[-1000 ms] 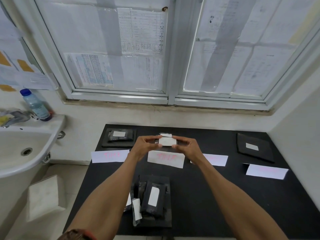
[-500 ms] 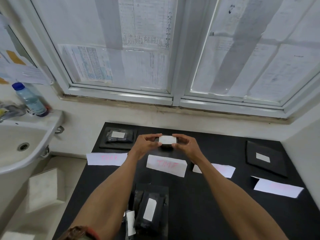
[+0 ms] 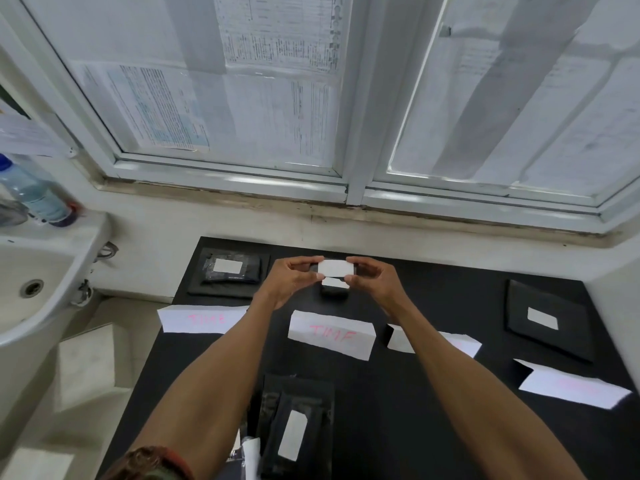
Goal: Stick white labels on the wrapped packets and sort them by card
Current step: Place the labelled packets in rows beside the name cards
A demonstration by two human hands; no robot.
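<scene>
My left hand (image 3: 294,282) and my right hand (image 3: 375,284) pinch a small dark packet with a white label (image 3: 336,268) between their fingertips, above the black table (image 3: 398,410). Right under it lies another labelled packet (image 3: 334,289), behind the middle white card (image 3: 332,336) marked in red. A labelled packet (image 3: 230,270) rests behind the left card (image 3: 204,318). My right forearm partly hides a third card (image 3: 462,342). At the right, a flat labelled packet (image 3: 547,320) lies behind the fourth card (image 3: 571,389). Labelled packets are stacked (image 3: 298,427) near me.
A white sink (image 3: 41,306) with a water bottle (image 3: 34,195) on its rim stands at the left. On the floor beside the table sits a pale box (image 3: 90,362). The window sill runs behind the table and a white wall closes its right side.
Both hands have kept the labelled packet and carried it a little farther from me, over the packet behind the middle card. My view has shifted down and to the left.
</scene>
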